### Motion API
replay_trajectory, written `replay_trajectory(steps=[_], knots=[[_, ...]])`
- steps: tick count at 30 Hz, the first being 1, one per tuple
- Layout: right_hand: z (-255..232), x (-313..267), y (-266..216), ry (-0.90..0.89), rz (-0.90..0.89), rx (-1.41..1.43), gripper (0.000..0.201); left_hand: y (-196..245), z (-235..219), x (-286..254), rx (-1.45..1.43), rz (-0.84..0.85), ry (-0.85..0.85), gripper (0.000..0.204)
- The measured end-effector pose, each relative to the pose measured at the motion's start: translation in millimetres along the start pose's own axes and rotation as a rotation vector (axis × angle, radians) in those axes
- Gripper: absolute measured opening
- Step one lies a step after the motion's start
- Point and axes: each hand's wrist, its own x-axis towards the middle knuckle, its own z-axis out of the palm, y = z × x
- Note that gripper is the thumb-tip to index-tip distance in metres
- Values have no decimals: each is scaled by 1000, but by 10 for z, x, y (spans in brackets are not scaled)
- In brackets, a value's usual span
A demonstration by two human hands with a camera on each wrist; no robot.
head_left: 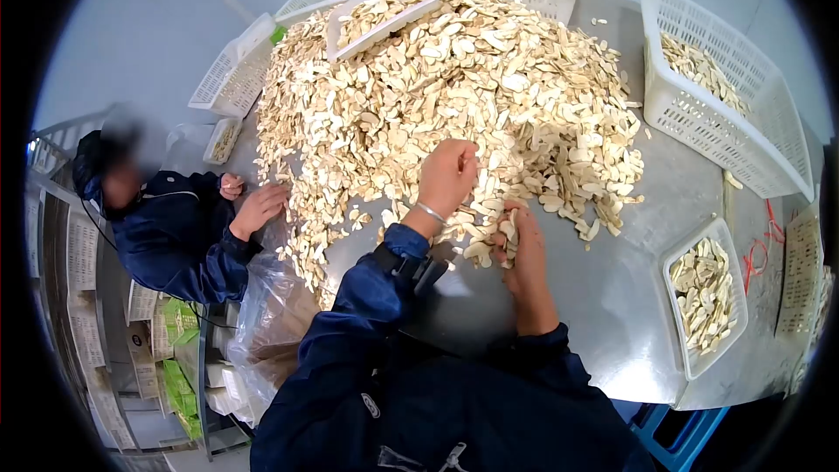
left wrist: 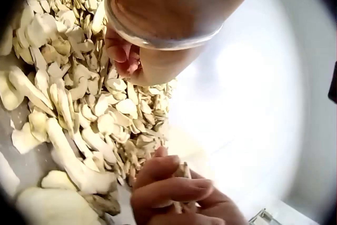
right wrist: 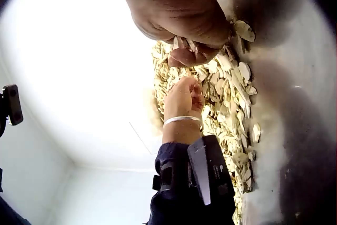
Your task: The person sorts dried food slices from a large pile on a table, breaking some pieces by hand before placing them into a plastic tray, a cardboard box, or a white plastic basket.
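A broad heap of pale dried slices (head_left: 419, 96) covers much of the metal table. My left hand (head_left: 448, 177) is over the near part of the heap, fingers curled in, and no slice shows between them; in the left wrist view its fingertips (left wrist: 126, 59) are bent toward the palm. Lower and to its right, my right hand (head_left: 527, 258) grips a few dried slices (left wrist: 183, 175) between its curled fingers, at the heap's near edge. The right wrist view has these slices partly hidden under the fingers.
Another person (head_left: 175, 218) works at the heap's left side. A white crate (head_left: 725, 114) stands at the back right, a white basket (head_left: 738, 297) of slices at the right edge. A slice-filled tray (head_left: 384, 28) lies on the heap; a plastic bag (head_left: 271, 297) hangs left.
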Motion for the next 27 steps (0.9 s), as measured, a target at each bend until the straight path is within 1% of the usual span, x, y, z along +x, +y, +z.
replay_trajectory(steps=[1,4,5,8,11,14,15,18,19,20,22,25,27], knots=[[11,-9,-7,-7,-13,-9,27,16,26,19,24,-59,-35,13],[13,-3,1,-9,-6,-6,25,83,142,49,215,-59,-32,18],[16,-6,-3,-8,-3,-3,25,39,187,52,259,-10,-26,23],[11,-13,-17,-6,6,-11,26,-21,213,47,255,17,-16,21],[0,-5,13,-12,20,-29,26,-140,175,25,102,-64,15,20],[-14,3,23,-29,41,-19,26,-196,79,-42,-71,-201,-9,20],[-27,9,29,-39,41,-15,25,-163,20,-62,-99,-198,-14,22],[-4,12,39,-19,44,-8,23,-205,-32,-139,-291,-289,-81,23],[6,8,38,-4,46,-6,22,-235,-62,-151,-243,-298,-136,22],[10,4,33,-5,46,-20,23,-248,-57,-169,-103,-216,-91,22],[18,-6,29,-9,47,-48,24,-102,-116,-171,177,-50,-1,22],[-17,4,42,-35,47,-82,22,41,-24,-195,102,22,-141,21],[-21,10,51,-29,36,-56,21,117,66,-210,173,111,-164,22]])
